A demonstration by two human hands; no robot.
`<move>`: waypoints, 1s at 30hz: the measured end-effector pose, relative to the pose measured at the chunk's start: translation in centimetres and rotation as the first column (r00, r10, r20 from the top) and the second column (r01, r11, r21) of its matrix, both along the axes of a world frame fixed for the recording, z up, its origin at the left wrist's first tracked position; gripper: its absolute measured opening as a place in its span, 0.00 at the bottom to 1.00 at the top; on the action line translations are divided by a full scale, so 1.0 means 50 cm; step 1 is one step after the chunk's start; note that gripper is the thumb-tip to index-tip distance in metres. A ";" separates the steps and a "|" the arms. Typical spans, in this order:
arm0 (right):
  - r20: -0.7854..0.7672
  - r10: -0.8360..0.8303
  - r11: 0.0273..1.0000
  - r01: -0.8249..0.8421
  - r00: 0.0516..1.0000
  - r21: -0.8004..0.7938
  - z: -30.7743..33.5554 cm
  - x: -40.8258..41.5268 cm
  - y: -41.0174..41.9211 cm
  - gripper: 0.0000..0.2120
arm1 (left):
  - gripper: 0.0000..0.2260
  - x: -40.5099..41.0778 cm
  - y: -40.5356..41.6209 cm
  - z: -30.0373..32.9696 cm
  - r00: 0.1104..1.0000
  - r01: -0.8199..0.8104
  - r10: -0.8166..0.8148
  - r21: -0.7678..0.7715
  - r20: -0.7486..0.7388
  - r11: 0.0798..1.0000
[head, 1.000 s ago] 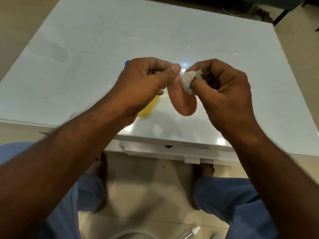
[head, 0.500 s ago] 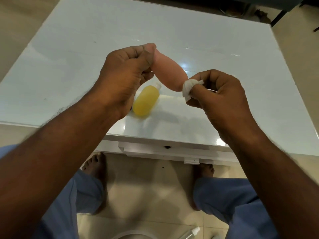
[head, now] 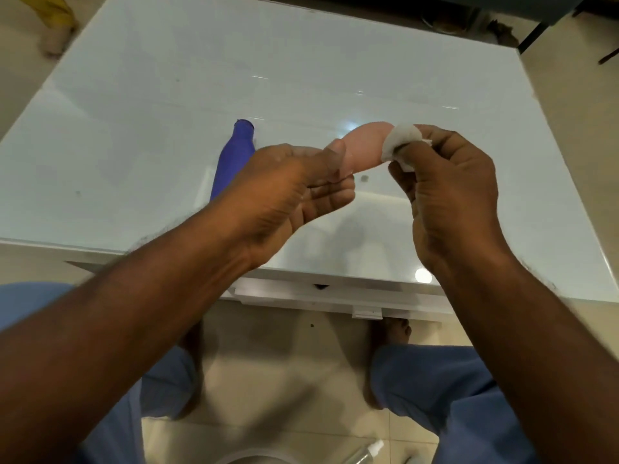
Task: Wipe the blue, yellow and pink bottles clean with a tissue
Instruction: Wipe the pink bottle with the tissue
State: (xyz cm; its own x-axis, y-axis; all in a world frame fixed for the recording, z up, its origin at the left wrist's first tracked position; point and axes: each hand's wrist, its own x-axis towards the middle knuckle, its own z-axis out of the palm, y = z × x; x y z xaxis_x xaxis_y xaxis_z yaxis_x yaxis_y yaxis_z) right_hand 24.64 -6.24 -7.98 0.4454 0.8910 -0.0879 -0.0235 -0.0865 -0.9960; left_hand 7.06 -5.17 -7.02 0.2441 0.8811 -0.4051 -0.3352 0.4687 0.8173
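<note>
While the left hand (head: 294, 192) pinches the pink bottle (head: 363, 147) above the surface (head: 140, 128), the right hand (head: 445, 192) grips the tissue (head: 397, 145) against the bottle's far end; rotate bottle, keep pressure light.

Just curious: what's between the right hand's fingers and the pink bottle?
In the head view, a white tissue, pinched by the right hand, presses against the pink bottle.

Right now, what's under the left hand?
The blue bottle lies on the white table; the left hand covers its lower end. No yellow bottle shows; it may be hidden there.
</note>
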 end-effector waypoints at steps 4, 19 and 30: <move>0.114 0.088 0.995 -0.082 0.990 -0.055 -0.010 -0.030 -0.014 0.06 | 0.07 0.007 -0.007 -0.007 0.997 0.021 -0.015 -0.067 0.080 0.998; -0.380 -0.048 0.999 0.049 0.924 -0.008 0.026 -0.005 0.000 0.13 | 0.16 -0.055 0.035 0.000 0.844 0.285 -0.019 0.419 -0.535 0.862; -0.337 0.122 0.990 -0.091 0.933 0.106 0.010 -0.024 0.000 0.16 | 0.09 -0.025 0.029 -0.027 0.951 0.061 0.030 0.281 -0.309 0.958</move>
